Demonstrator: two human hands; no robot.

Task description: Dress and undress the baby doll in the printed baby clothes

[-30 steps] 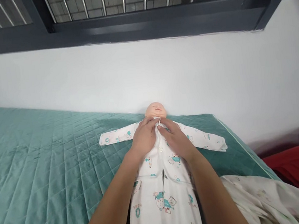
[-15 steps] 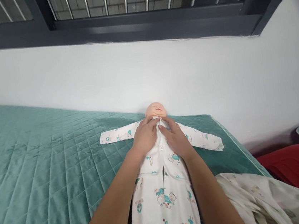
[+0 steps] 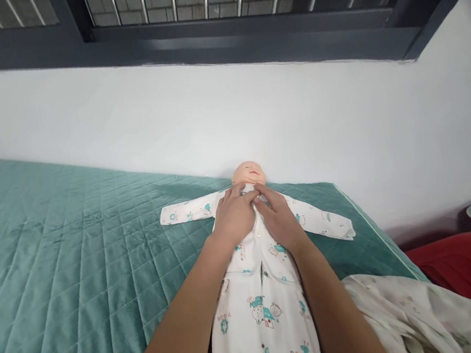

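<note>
Meeting at the doll's neckline, both hands rest on the white top [image 3: 277, 251]. The left hand [image 3: 234, 213] lies over the left side of the chest, the right hand [image 3: 280, 216] over the right, fingers bent and tips close together just near of the doll's head [image 3: 247, 172]. Compared with a moment ago, the left hand sits a little further right, and its thumb now nearly meets the right thumb, so the small peak of cloth that stood between the fingertips hardly shows. The doll itself keeps its place on the quilt [image 3: 80, 273], head at the far edge by the wall [image 3: 169, 116], left sleeve [image 3: 186, 210] and right sleeve [image 3: 323, 220] spread wide; the work seems to be at the same spot, the top of the front opening

Hidden under the fingers is whatever they handle there: I cannot tell whether either hand pinches cloth or only presses it. One button [image 3: 258, 233] shows near of the hands, with the front parted below it. The forearms cover the sides of the top, and the near end of the trousers [image 3: 264, 332] is cut off. At right, a crumpled cloth [image 3: 407, 304] and a red object [image 3: 462, 264] run out of view, the latter hard to name
</note>
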